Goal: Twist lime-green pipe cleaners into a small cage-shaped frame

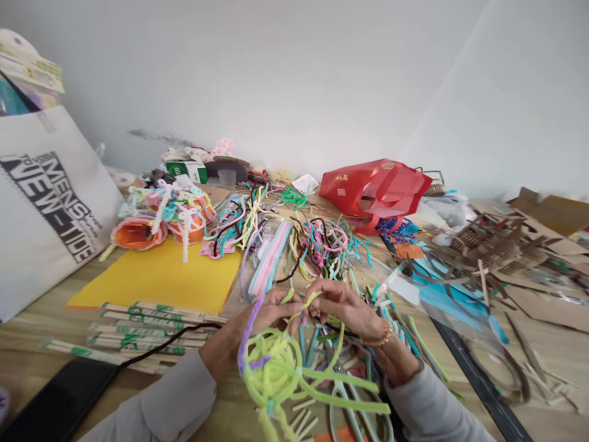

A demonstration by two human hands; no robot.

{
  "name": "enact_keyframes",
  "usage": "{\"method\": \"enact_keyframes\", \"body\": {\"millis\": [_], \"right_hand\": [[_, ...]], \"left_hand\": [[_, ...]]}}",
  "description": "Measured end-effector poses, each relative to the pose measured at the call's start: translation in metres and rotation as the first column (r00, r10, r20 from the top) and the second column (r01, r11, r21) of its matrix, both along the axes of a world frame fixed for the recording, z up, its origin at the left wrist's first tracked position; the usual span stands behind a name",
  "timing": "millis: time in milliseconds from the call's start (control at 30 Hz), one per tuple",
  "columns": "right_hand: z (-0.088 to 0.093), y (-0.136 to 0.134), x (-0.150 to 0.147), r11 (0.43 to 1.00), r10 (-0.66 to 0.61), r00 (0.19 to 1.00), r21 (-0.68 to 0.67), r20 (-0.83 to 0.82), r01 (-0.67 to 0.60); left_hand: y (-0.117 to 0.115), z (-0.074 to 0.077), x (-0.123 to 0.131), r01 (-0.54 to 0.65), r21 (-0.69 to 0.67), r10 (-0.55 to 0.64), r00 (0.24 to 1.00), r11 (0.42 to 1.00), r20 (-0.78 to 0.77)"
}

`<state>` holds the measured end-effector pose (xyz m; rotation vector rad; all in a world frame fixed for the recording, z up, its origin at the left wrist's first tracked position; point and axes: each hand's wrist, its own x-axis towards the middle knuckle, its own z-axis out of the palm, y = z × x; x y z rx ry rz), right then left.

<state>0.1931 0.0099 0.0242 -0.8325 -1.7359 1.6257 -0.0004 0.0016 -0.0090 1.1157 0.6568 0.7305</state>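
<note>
Left hand (270, 312) + right hand (343, 305) close together, pinching yellow stem (311, 299). Yellow-green coil (271, 368) below: prob light, bendy, grab outer edge.

Table (27, 339), about the bundle (271, 255): before it, left hand (271, 313) and right hand (343, 306) with a stem (313, 299) between them, coil (276, 367) nearer the front, scissors (339, 369) front right, chopsticks (142, 325) and phone (59, 399) front left. Left of the bundle, sheet (170, 276), baskets (192, 231) at the sheet's far edge, tote (50, 209) farthest left; behind left, carton (196, 172) and cup (227, 178). Right of the bundle, stem pile (326, 242) beside it, bag (377, 184) back right, strap (473, 377), ring (523, 380) and cardboard (547, 307) farther right.
</note>
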Motion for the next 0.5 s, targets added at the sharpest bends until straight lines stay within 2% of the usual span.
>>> {"method": "enact_keyframes", "body": {"millis": [100, 200, 300, 400, 500], "right_hand": [[0.006, -0.001, 0.004, 0.989, 0.110, 0.994, 0.104, -0.002, -0.109], [0.012, -0.001, 0.005, 0.971, 0.150, 0.989, 0.184, 0.014, -0.150], [0.011, 0.000, 0.004, 0.973, 0.111, 0.993, 0.200, 0.025, -0.114], [0.007, 0.001, 0.003, 0.991, 0.066, 0.997, 0.111, 0.036, -0.069], [0.003, 0.003, 0.005, 0.997, 0.028, 0.989, 0.063, 0.147, -0.037]], "left_hand": [[-0.001, -0.001, -0.002, 0.162, -0.083, -0.155, 0.984, 0.983, 0.087], [-0.003, 0.002, -0.003, 0.193, -0.082, -0.188, 0.980, 0.978, 0.065], [-0.005, 0.007, -0.002, 0.137, -0.039, -0.137, 0.991, 0.990, 0.007], [-0.006, 0.011, 0.000, 0.055, 0.049, -0.052, 0.996, 0.997, -0.070], [-0.006, 0.012, 0.001, -0.028, 0.168, 0.059, 0.981, 0.985, -0.185]]}}
